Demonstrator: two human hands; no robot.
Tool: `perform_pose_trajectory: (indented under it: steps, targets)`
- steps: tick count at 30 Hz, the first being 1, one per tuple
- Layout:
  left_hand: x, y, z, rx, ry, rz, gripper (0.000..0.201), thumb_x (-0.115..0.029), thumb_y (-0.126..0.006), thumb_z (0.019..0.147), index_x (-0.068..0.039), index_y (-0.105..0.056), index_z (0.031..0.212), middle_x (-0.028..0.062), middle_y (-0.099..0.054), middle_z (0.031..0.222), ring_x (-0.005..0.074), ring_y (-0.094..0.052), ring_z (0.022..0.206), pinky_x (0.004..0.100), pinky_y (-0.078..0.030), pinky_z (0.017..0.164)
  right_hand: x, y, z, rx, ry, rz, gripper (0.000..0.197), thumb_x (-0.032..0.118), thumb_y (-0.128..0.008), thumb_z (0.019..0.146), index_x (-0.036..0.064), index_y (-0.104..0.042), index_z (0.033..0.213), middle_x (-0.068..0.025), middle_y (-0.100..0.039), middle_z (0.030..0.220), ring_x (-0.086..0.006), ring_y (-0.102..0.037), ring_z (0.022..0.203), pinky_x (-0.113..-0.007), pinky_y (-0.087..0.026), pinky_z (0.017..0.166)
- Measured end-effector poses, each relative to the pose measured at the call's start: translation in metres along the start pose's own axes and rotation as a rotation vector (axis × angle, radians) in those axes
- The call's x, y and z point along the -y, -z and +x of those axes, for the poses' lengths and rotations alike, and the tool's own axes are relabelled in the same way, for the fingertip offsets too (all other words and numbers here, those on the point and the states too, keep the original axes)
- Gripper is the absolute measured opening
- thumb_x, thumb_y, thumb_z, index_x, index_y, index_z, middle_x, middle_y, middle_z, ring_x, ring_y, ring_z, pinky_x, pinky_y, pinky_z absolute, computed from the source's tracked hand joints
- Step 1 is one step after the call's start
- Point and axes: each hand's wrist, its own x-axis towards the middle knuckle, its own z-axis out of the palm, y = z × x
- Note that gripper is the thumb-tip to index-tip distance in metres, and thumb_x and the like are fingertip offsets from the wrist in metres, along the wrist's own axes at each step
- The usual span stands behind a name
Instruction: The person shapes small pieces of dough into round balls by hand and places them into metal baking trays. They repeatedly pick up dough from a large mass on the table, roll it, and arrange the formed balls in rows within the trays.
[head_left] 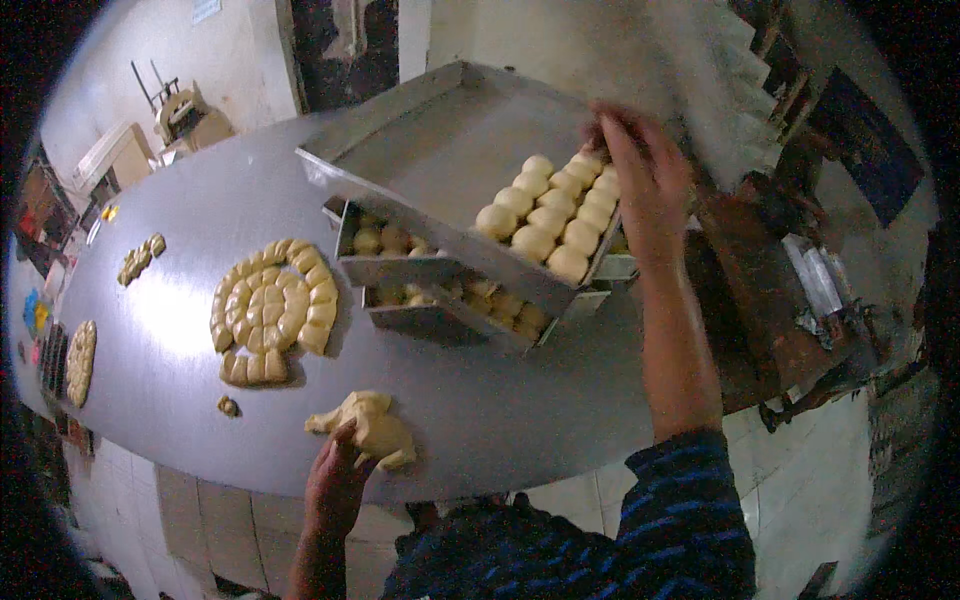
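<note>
My left hand (338, 480) grips the near-left edge of a loose, uneven lump of dough (378, 430) at the front of the metal table. Over the right side of the upper tray (400, 205) reaches my right hand (645, 165), its fingers smeared by motion beside the far end of the dough balls. Those smooth, pale dough balls (550, 221) stand in close rows along the tray's right part; the rest of its floor is bare. Whether my right fingers hold a ball cannot be made out.
Stacked below are more trays with dough balls (395, 240). A ring of cut dough pieces (270, 305) lies on the metal table (440, 375), with a small scrap (229, 406) nearby. Further left are two more dough portions (81, 362). A brown bench (760, 290) stands right.
</note>
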Motion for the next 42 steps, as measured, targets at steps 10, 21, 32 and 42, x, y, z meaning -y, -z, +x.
perform_pose_trajectory:
  steps: [10, 21, 32, 42]
  targets:
    - [-0.012, 0.034, 0.020, 0.417, -0.049, 1.021, 0.026, -0.013, -0.051, 0.087, -0.003, -0.054, 0.111, 0.0112, -0.059, 0.104, 0.0175, -0.054, 0.098, 0.0323, -0.042, 0.085, -0.013, 0.002, -0.306, 0.573, -0.739, 0.043, 0.028, 0.019, -0.049, 0.088, 0.0041, -0.055, 0.112, -0.0134, -0.051, 0.116, -0.0247, -0.049, 0.106, -0.035, -0.038, 0.091]
    - [0.005, 0.072, 0.129, 0.264, -0.966, 2.099, 0.042, -0.034, -0.036, 0.091, -0.007, -0.047, 0.122, 0.0181, -0.041, 0.129, 0.0399, -0.018, 0.129, 0.0449, -0.020, 0.104, -0.090, -0.011, -0.300, 0.522, -0.228, -0.705, 0.034, 0.023, -0.051, 0.084, 0.0044, -0.046, 0.113, -0.0193, -0.048, 0.112, -0.0356, -0.041, 0.109, -0.050, -0.026, 0.096]
    - [-0.053, 0.052, 0.121, 0.544, -0.287, 1.671, 0.046, -0.022, -0.072, 0.070, -0.004, -0.054, 0.109, 0.0155, -0.055, 0.107, 0.0261, -0.055, 0.098, 0.0352, -0.046, 0.080, -0.135, 0.010, -0.285, 0.452, -0.120, -0.638, 0.031, 0.027, -0.062, 0.076, 0.0036, -0.053, 0.094, -0.0172, -0.053, 0.098, -0.0352, -0.049, 0.093, -0.048, -0.038, 0.083]
    - [-0.123, 0.032, 0.144, -0.104, -0.526, 0.914, 0.063, -0.038, -0.049, 0.089, -0.004, -0.019, 0.132, 0.0181, -0.040, 0.123, 0.0252, -0.047, 0.111, 0.0360, -0.050, 0.079, -0.149, 0.011, -0.262, 0.435, -0.056, -0.632, 0.027, 0.026, -0.058, 0.077, 0.0027, -0.056, 0.090, -0.0161, -0.056, 0.090, -0.0345, -0.051, 0.088, -0.043, -0.038, 0.082]
